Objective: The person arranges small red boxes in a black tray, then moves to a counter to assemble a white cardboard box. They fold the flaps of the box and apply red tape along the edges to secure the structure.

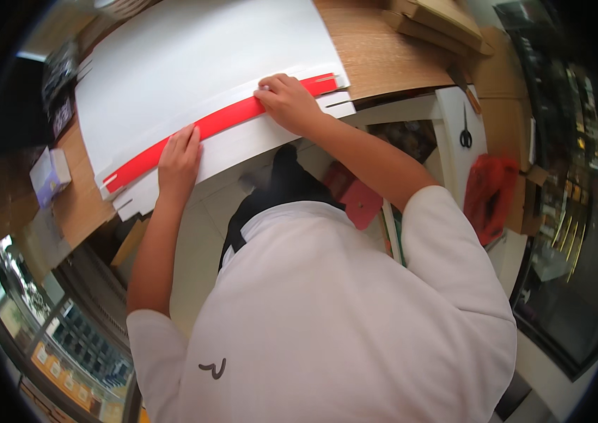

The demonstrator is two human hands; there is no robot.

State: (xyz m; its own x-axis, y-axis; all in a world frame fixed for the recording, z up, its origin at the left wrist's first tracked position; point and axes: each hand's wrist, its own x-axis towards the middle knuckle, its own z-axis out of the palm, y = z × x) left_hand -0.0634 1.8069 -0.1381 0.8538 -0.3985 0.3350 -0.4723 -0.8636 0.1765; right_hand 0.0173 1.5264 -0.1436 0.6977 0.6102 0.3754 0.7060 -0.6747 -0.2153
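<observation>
A large white sheet of cardboard (200,60) with slotted edges lies flat on the wooden table. Along its near side runs a long red strip (232,114), slightly slanted up to the right. My left hand (180,161) rests on the left half of the strip, fingers stretched out and pressed down on it. Farther right, my right hand (287,104) is bent over the strip, its fingertips closed at the strip's far edge. My right thumb is partly hidden. White flaps with slots (339,104) stick out at the near corners of the cardboard.
Brown cardboard boxes (440,25) are stacked at the back right. Black-handled scissors (465,134) lie on a white surface at right, near a red plastic bag (486,197). At left, a purple-and-white box (51,176) sits by the table edge (86,204).
</observation>
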